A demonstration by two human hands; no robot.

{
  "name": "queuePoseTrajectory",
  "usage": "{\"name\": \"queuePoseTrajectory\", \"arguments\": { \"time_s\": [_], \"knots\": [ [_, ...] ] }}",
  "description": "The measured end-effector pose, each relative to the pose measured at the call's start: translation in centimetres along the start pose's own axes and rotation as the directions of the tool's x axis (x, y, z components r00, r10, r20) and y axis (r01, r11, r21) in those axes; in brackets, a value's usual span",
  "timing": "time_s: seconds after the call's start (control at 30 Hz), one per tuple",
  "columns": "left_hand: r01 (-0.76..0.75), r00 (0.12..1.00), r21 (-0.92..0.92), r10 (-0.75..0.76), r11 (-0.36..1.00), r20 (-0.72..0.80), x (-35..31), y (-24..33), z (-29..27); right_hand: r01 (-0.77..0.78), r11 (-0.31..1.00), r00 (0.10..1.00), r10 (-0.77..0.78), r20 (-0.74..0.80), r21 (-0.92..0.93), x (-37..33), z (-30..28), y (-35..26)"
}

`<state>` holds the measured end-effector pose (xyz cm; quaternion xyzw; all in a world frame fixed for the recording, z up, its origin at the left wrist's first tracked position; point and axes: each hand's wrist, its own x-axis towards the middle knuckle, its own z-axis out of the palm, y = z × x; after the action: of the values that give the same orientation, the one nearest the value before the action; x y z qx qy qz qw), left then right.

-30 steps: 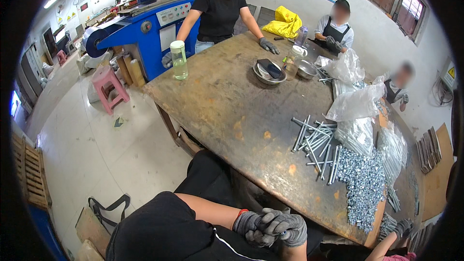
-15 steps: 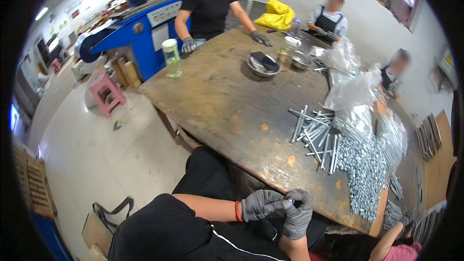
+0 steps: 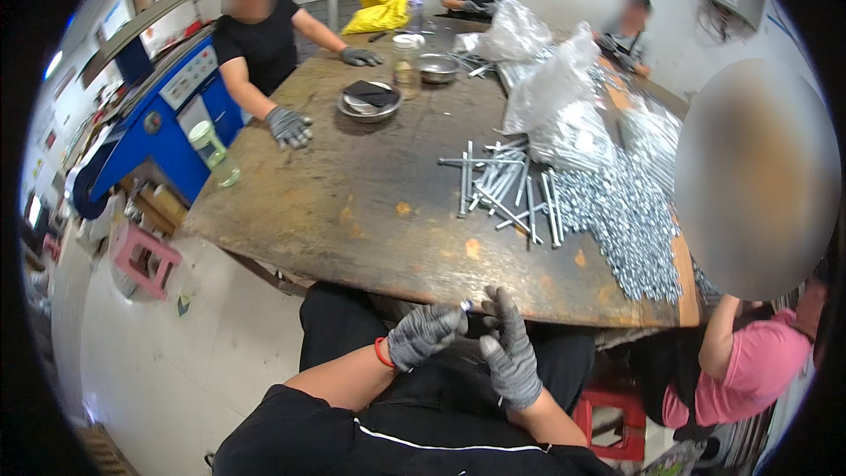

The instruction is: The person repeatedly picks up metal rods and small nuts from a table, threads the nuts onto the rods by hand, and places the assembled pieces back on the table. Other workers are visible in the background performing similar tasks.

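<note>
The hands, joined around a small part half a second ago, have now been drawn apart above the lap, just short of the table edge. A small shiny metal piece (image 3: 467, 306) is pinched at the fingertips of the gloved left hand (image 3: 425, 335); its exact kind cannot be told at this size. The gloved right hand (image 3: 513, 360) has been opened, fingers spread and nothing gripped, so the piece appears to be left to one hand and the other freed. The view has also been swung rightward, and more of a co-worker in a pink top (image 3: 758, 370) is now shown at the right. On the worn table (image 3: 370, 203), long bolts (image 3: 502, 185) are strewn loosely beside a heap of small metal fittings (image 3: 630, 238), both apparently undisturbed. Clear plastic bags (image 3: 573, 137) are piled behind them. Farther off, a steel bowl (image 3: 370, 116) is seen, and a co-worker in black (image 3: 257, 44) is now found with both gloved hands rested on the tabletop.
</note>
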<state>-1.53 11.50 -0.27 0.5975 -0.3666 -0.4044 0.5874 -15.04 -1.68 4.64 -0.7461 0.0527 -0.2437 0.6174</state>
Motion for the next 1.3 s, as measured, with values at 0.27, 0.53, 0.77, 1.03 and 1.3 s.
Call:
{"name": "queuePoseTrajectory", "arguments": {
  "time_s": [0.27,0.53,0.77,1.03,1.3],
  "knots": [
    [0.526,0.782,-0.239,-0.353,0.816,0.514,-0.5,0.6,2.2,0.388,0.731,0.865,-0.078,0.496,-0.562,-0.6,-4.4,0.1],
    [-0.088,0.905,0.403,-0.096,0.911,0.415,0.1,-1.1,3.3,0.236,0.751,0.949,-0.042,0.312,-0.616,-4.3,-3.9,4.4],
    [-0.284,0.958,0.724,0.213,0.628,0.191,1.7,-1.8,4.3,0.165,0.776,0.975,-0.038,0.217,-0.608,-2.3,-4.1,5.6],
    [-0.212,0.973,0.532,0.226,0.82,0.039,3.7,-1.6,4.2,0.113,0.717,0.984,0.015,0.178,-0.688,0.6,-4.7,5.3],
    [0.851,0.506,-0.448,-0.195,0.274,0.84,4.1,-2.3,2.3,0.265,0.887,0.856,-0.036,0.515,-0.379,3.1,-8.0,4.9]
  ]
}}
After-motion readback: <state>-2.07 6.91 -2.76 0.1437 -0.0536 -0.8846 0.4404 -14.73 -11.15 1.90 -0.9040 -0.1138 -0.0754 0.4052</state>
